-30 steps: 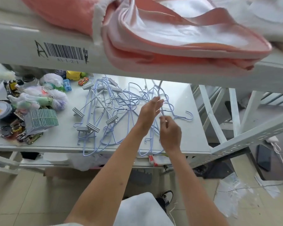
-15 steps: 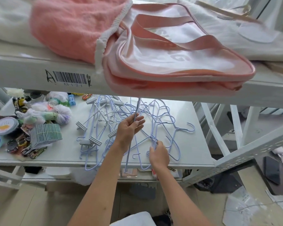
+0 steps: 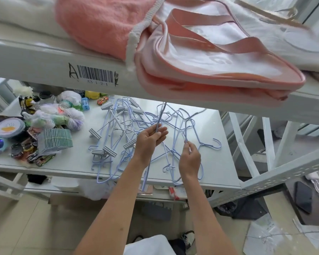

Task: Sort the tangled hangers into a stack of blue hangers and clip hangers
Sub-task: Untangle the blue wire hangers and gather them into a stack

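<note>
the tangled hangers [image 3: 136, 137] are spread on the white shelf [image 3: 215, 166] beneath both hands, none yet stacked. 1 blue hanger [image 3: 156, 137] is raised steeply, its rod gripped in the closed left hand [image 3: 150, 139]; the clip hangers [image 3: 110, 150] lie left of it. since 0.5 s ago, the right hand [image 3: 190, 158] is lifted off the shelf edge and pinched on another wire, so untangling seems underway.

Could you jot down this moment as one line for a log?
left hand: holds blue hanger | right hand: pinches another's wire | clip hangers: tangled, unsorted
</note>
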